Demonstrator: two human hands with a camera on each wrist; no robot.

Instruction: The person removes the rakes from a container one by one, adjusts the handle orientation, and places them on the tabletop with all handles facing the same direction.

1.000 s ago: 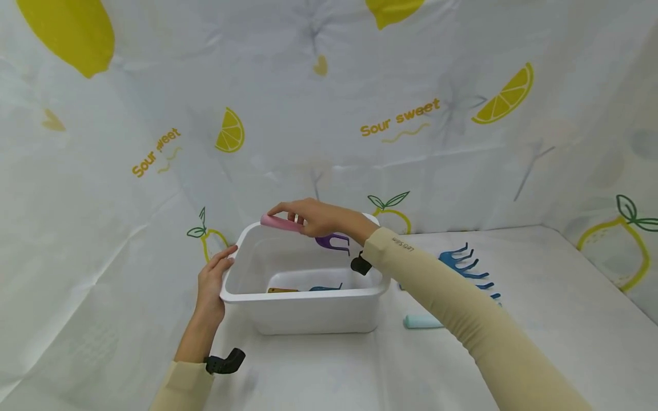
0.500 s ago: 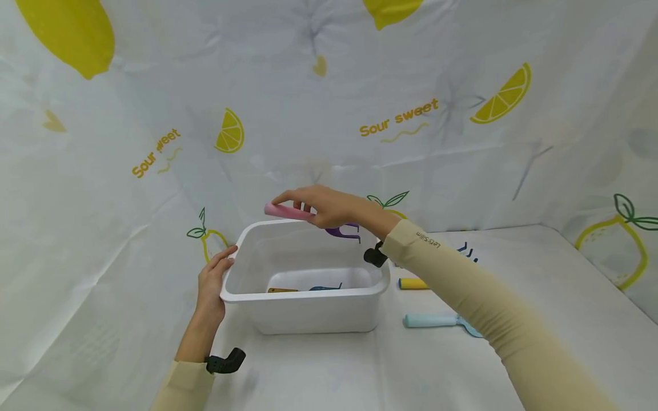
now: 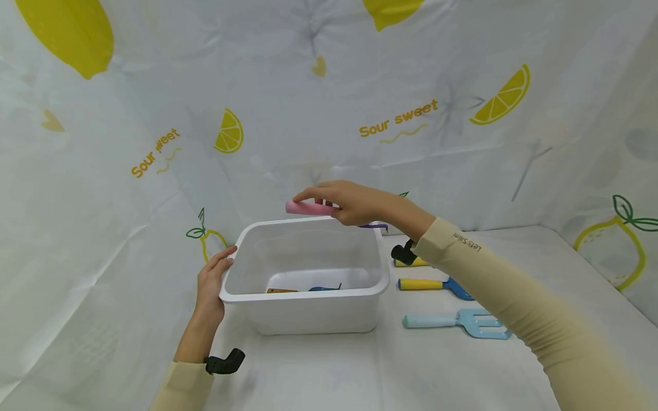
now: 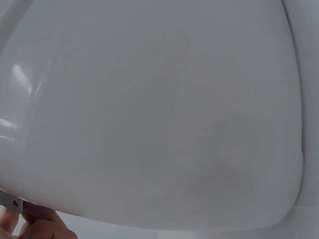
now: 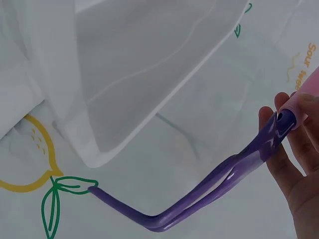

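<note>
My right hand (image 3: 357, 201) grips the pink handle of a purple hand rake (image 5: 249, 149), up at the back rim of a white plastic tub (image 3: 313, 314). In the right wrist view the rake's purple tines bend near their tips, pointing away from the hand. My left hand (image 3: 209, 288) holds the tub's left rim, fingers over its edge; the tub's wall fills most of the left wrist view. Inside the tub lies a garden tool with a yellow handle (image 3: 281, 290) and a blue bent-tipped head (image 3: 324, 289), mostly hidden by the front wall.
Right of the tub, on the white-covered table (image 3: 308, 371), lie a light blue hand fork (image 3: 475, 323), a blue-headed tool with a yellow handle (image 3: 420, 284) and another yellow handle (image 3: 418, 262). My right forearm covers parts of these. A lemon-print sheet (image 3: 288, 171) hangs behind.
My right hand has moved right and slightly up with the rake, from over the tub towards its back right corner. More of the tools on the right shows. The left hand and tub stay put.
</note>
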